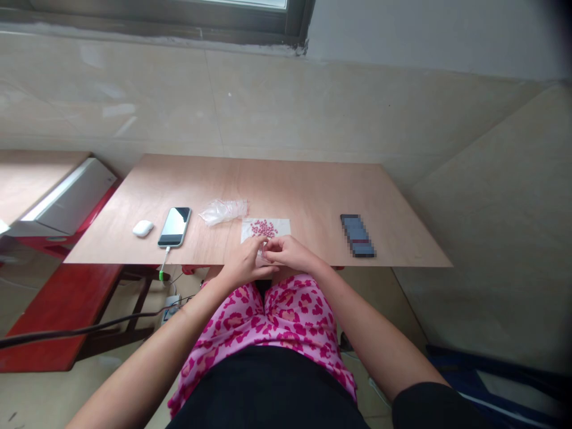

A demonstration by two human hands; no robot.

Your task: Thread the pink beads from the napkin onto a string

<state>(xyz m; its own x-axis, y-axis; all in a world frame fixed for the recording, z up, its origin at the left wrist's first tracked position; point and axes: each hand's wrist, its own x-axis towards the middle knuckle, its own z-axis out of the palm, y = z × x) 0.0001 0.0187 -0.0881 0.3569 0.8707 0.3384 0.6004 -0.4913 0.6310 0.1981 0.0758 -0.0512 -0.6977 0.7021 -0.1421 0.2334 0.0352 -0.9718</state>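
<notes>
My left hand [246, 262] and my right hand [292, 252] meet at the table's near edge, just in front of a white sheet [282, 226]. On that sheet lies a cluster of small red-pink beads or pellets [263, 228]. The fingers of my left hand are bent around something small and pale that I cannot make out. My right thumb and fingertips pinch together at the same spot, and what is between them is too small to name. Behind the sheet, slightly left, rests a crumpled clear plastic bag [223, 211].
The wooden table [308, 185] stands against a tiled wall. On its left are a white earbud case [143, 228] and a phone [174, 226] with a charging cable [166, 259] running off the edge. A dark pixelated phone [358, 236] lies right. A red bench [58, 310] stands lower left.
</notes>
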